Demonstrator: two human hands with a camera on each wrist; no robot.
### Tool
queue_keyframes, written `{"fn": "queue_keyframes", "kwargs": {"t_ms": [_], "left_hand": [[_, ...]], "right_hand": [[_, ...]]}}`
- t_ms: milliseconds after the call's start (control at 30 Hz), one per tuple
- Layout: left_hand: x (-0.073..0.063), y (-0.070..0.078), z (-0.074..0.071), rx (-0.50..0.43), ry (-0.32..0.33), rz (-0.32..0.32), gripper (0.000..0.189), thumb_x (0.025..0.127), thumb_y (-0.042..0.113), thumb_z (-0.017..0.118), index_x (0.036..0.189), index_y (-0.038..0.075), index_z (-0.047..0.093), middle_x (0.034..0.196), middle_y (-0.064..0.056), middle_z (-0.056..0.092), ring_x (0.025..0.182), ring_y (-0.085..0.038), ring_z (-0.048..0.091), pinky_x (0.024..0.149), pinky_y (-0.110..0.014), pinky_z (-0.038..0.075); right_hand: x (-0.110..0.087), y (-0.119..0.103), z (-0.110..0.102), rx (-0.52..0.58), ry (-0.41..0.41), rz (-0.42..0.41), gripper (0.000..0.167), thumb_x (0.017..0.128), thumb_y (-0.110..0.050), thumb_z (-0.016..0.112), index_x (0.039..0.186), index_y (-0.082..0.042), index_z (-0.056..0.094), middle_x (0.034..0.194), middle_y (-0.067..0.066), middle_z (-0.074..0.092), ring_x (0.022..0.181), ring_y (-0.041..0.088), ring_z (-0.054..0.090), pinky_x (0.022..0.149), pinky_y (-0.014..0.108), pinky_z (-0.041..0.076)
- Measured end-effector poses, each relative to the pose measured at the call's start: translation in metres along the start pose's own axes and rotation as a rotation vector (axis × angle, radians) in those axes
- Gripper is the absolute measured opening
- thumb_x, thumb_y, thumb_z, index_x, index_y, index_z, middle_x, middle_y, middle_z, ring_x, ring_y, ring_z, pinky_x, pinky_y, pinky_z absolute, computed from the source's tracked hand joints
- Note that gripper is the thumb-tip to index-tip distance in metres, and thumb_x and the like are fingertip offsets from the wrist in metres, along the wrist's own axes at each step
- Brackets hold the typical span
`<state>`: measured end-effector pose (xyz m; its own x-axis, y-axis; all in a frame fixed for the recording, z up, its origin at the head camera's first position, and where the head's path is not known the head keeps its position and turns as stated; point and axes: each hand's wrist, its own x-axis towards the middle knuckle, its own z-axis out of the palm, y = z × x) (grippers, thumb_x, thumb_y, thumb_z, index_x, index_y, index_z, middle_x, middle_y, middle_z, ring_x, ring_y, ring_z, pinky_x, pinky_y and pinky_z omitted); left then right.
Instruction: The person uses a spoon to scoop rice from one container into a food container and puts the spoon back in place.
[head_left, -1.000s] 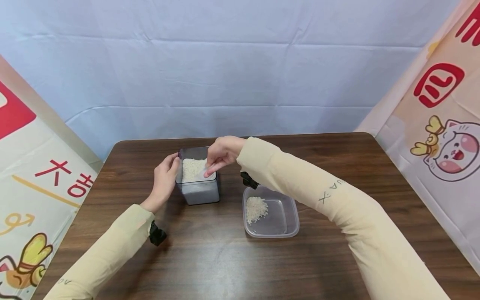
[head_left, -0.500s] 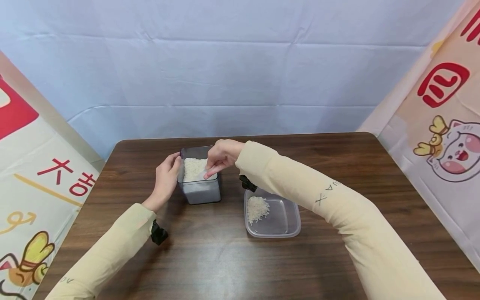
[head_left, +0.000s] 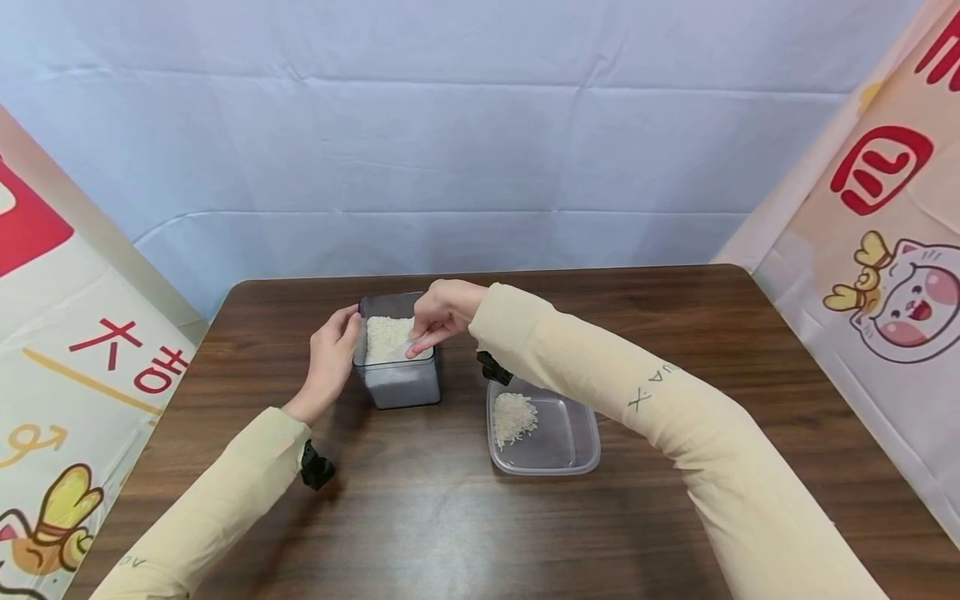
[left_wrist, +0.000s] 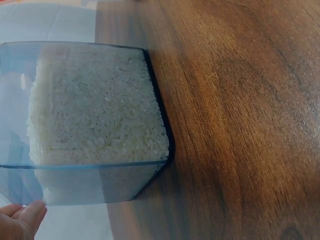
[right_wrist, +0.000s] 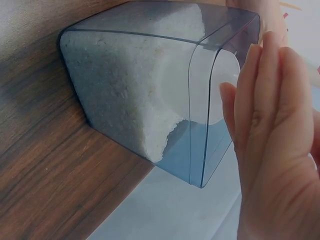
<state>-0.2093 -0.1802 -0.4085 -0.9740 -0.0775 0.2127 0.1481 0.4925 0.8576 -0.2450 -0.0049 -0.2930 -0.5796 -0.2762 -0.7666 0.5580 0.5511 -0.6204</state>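
A tall, see-through grey container (head_left: 401, 387) stands toward the back left of the table, partly filled with white rice (left_wrist: 100, 105). My left hand (head_left: 328, 354) holds it at its left side near the rim, with fingertips on the wall in the left wrist view. My right hand (head_left: 444, 315) reaches over the opening and grips a whitish translucent scoop (right_wrist: 225, 80). The scoop's lower part is inside the container at the rice, blurred by the clear wall, and the right fingers cover its grip.
A shallow clear plastic box (head_left: 558, 467), partly beneath the right forearm, has a small heap of rice (head_left: 514, 418) at its left side. The dark wooden table (head_left: 420, 525) ends at a pale blue cloth (head_left: 450, 150). Printed banners hang at both sides.
My right hand has dipped slightly and its sleeve has shifted a little left. My left hand, the container and the shallow box stay in place.
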Motion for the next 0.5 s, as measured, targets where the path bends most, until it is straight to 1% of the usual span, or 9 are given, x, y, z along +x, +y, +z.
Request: {"fn": "queue_keyframes", "kwargs": {"t_ms": [67, 133, 333, 400, 500], "left_hand": [[0.0001, -0.0001, 0.0, -0.003, -0.002, 0.002, 0.043, 0.098, 0.029, 0.039, 0.126, 0.0, 0.05, 0.123, -0.018, 0.054, 0.101, -0.025, 0.049, 0.084, -0.04, 0.038], [0.0002, -0.0003, 0.0001, -0.005, -0.004, 0.005, 0.043, 0.098, 0.03, 0.039, 0.127, 0.0, 0.05, 0.123, -0.018, 0.054, 0.101, -0.025, 0.049, 0.084, -0.04, 0.038], [-0.0001, -0.0006, 0.0006, -0.01, -0.013, -0.002, 0.044, 0.098, 0.031, 0.038, 0.127, 0.0, 0.049, 0.125, -0.018, 0.053, 0.103, -0.024, 0.049, 0.086, -0.04, 0.038], [0.0, -0.0008, 0.0007, -0.007, -0.008, 0.0, 0.044, 0.098, 0.031, 0.038, 0.127, 0.0, 0.049, 0.124, -0.018, 0.054, 0.102, -0.024, 0.049, 0.085, -0.04, 0.039], [0.0003, -0.0009, 0.0007, 0.003, -0.001, 0.014, 0.044, 0.098, 0.031, 0.037, 0.127, 0.0, 0.05, 0.121, -0.018, 0.055, 0.097, -0.024, 0.049, 0.081, -0.039, 0.039]], "right_hand": [[-0.0002, 0.0001, 0.0, 0.001, 0.0, -0.001, 0.031, 0.088, 0.005, 0.053, 0.118, 0.01, 0.052, 0.094, 0.022, 0.066, 0.057, 0.017, 0.063, 0.051, 0.02, 0.048], [0.001, 0.001, -0.0003, -0.004, 0.0, -0.006, 0.031, 0.088, 0.005, 0.053, 0.119, 0.01, 0.051, 0.093, 0.022, 0.066, 0.057, 0.017, 0.063, 0.051, 0.02, 0.048], [0.0051, 0.0052, -0.0006, -0.01, 0.004, -0.024, 0.038, 0.087, 0.005, 0.054, 0.124, 0.008, 0.047, 0.077, 0.018, 0.065, 0.058, 0.017, 0.063, 0.053, 0.02, 0.049], [0.0052, 0.0054, -0.0007, -0.005, 0.007, -0.03, 0.039, 0.087, 0.005, 0.054, 0.125, 0.007, 0.046, 0.078, 0.018, 0.065, 0.058, 0.017, 0.063, 0.054, 0.02, 0.049], [0.0045, 0.005, -0.0001, -0.003, 0.012, -0.033, 0.038, 0.087, 0.006, 0.054, 0.124, 0.008, 0.046, 0.08, 0.019, 0.065, 0.058, 0.017, 0.064, 0.056, 0.02, 0.05]]}}
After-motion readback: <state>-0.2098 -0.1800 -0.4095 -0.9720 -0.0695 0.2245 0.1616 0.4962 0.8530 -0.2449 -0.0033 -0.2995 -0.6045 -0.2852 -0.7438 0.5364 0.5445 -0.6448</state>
